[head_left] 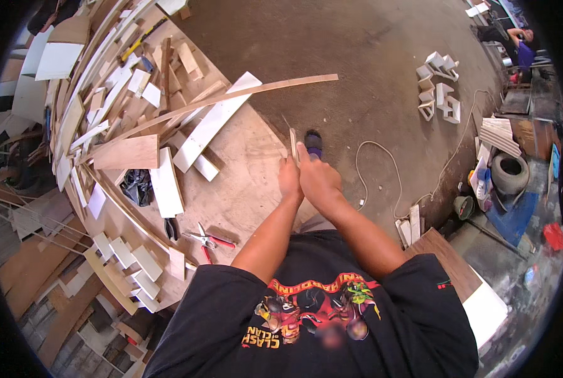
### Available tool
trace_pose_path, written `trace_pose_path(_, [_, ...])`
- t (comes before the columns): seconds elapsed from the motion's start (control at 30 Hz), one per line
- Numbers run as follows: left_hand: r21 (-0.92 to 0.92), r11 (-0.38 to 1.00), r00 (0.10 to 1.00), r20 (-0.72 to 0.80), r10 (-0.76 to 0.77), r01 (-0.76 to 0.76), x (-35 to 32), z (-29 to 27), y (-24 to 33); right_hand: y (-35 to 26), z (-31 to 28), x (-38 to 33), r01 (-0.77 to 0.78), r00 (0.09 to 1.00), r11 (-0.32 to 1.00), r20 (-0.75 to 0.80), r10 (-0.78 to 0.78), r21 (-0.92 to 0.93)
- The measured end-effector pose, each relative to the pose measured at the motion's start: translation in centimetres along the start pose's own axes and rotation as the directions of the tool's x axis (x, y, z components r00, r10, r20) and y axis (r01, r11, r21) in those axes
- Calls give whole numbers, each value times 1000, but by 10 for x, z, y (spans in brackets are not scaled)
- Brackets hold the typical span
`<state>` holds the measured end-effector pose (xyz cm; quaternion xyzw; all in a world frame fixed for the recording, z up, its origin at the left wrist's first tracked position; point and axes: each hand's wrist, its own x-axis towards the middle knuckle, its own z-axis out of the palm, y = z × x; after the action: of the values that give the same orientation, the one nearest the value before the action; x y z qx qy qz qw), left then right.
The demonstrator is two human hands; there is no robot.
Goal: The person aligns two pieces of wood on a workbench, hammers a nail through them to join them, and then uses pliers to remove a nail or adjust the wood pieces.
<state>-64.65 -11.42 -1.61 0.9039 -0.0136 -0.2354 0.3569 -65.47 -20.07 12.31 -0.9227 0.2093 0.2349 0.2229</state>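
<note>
Both our hands, left hand [289,179] and right hand [317,178], fingers clamped on thin wood strip [292,142]; plywood desk [243,189] cluttered with offcuts, red-handled pliers [207,240]; concrete floor [369,75] beyond.

I'm looking down into a woodworking shop: a plywood bench [243,189] heaped with offcuts [114,82] and strips, pliers [209,240] lying on it, bare concrete floor [369,69], stacked white shelf pieces [439,91].

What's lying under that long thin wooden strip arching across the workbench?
Under the long strip lie a white board, a plywood triangle and heaped offcuts on the workbench. Whatever is beneath that heap is covered. Both hands hold a small wood piece nearby.
</note>
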Motion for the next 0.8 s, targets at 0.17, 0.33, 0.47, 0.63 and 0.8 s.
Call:
trace_pose_path(0.17, [18, 994, 993, 52, 105, -106, 4, -22, -8, -8, 1, 15, 59, 998, 998, -23, -59, -15])
trace_pose_path(0.33, [97, 992, 996, -14, 82, -81, -45, -53, -11, -14, 22, -14, 106, 994, 994, 45, -105, -34])
trace_pose_path(0.47, [29, 996, 996, -12, 88, -88, -50, -45, -34, -18, 40, -24, 103, 994, 991, 45, -99, -88])
trace_pose_path(0.63, [76, 995, 998, -28, 60, -58, -60, -44, -40, -17, 57, -32, 128, 992, 986, 19, -127, -102])
trace_pose_path(0.8, [125, 990, 997, -34, 70, -65, -62, -50, -38, -15, 65, -34, 147, 988, 982, -34, -152, -116])
